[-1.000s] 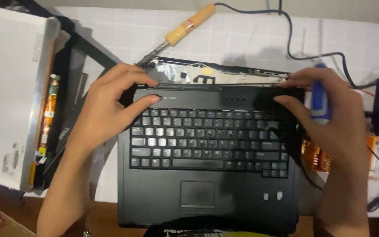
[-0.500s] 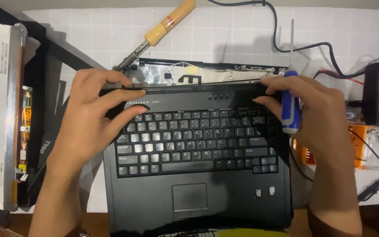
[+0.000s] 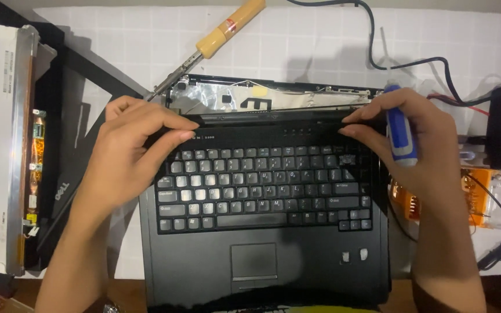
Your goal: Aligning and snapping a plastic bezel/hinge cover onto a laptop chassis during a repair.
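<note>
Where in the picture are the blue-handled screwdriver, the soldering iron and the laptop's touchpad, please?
Blue-handled screwdriver (image 3: 400, 134): head view, on the blue handle in the right hand (image 3: 418, 145).
Soldering iron (image 3: 228, 28): head view, on its yellow handle, above the laptop.
Touchpad (image 3: 253, 260): head view, centre of the pad, below the keyboard.
</note>
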